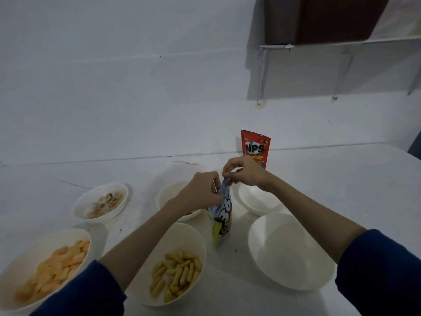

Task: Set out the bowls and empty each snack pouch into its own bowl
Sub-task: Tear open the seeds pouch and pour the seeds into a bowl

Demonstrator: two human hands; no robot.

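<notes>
Left hand [200,190]: fingers curled, pinching at 3 o'clock.
Right hand [245,171]: fingers curled, pinching at 9 o'clock.
Forearms: bare, dark-blue sleeves pushed back.

White table [341,179], six white bowls [289,252], upright red pouch [255,145]

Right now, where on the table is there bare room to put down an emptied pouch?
Open tabletop lies right of the red pouch and beyond the two empty bowls. Another bare stretch runs behind the far-left bowl toward the wall. The middle is crowded: both hands pinch the blue pouch between filled bowls.
</notes>
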